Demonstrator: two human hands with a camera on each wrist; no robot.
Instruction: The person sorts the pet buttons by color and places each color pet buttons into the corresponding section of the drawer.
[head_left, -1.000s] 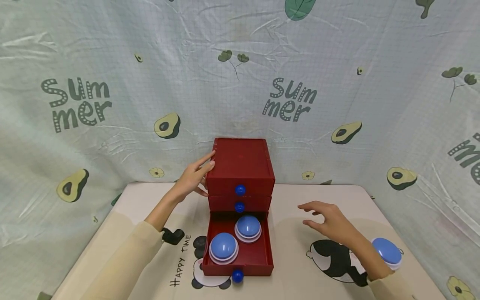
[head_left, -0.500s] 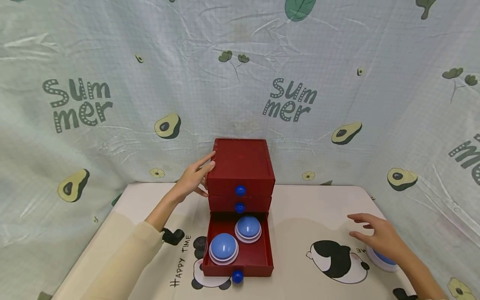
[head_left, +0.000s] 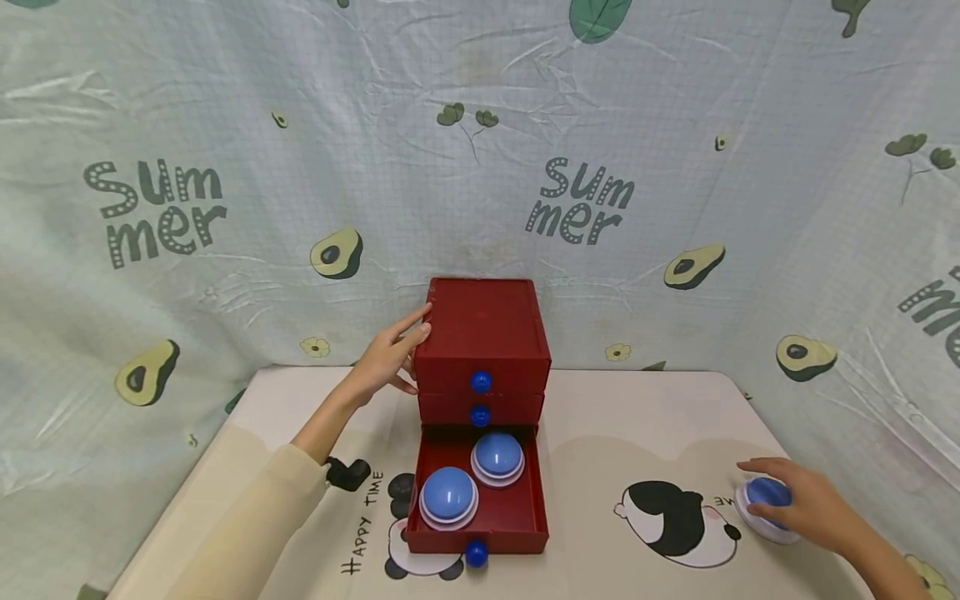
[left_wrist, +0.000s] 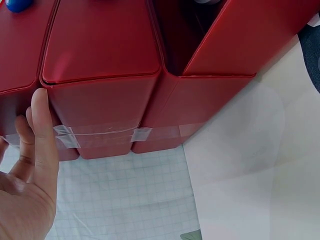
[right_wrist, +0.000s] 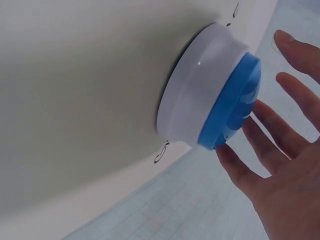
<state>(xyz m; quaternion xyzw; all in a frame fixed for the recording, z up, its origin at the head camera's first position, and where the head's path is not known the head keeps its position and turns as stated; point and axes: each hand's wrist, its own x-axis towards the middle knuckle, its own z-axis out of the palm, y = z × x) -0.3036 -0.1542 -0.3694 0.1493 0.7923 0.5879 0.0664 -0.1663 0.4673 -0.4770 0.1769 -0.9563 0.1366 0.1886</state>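
Observation:
A red three-drawer cabinet [head_left: 483, 321] stands at the middle back of the table, its bottom drawer [head_left: 512, 512] pulled out. Two blue-domed push buttons, a front one [head_left: 448, 493] and a rear one [head_left: 497, 455], sit in that drawer on white bases. My left hand [head_left: 380, 360] rests against the cabinet's upper left side, fingers extended. Over at the table's right edge, my right hand [head_left: 808, 502] is spread over a third push button [right_wrist: 232, 102]. In the right wrist view its lower fingertips are at the blue dome, while thumb and index stand apart from it.
Blue knobs mark the upper drawer [head_left: 481, 382], the middle drawer [head_left: 480, 416] and the pulled-out one [head_left: 476, 553]. A patterned cloth [head_left: 480, 183] hangs behind and beside the pale table [head_left: 592, 533]. Clear tape [left_wrist: 102, 135] runs along the cabinet's side.
My right hand has moved right, from beside the dog print to the push button at the table's right side. The left hand, cabinet and drawer stay put.

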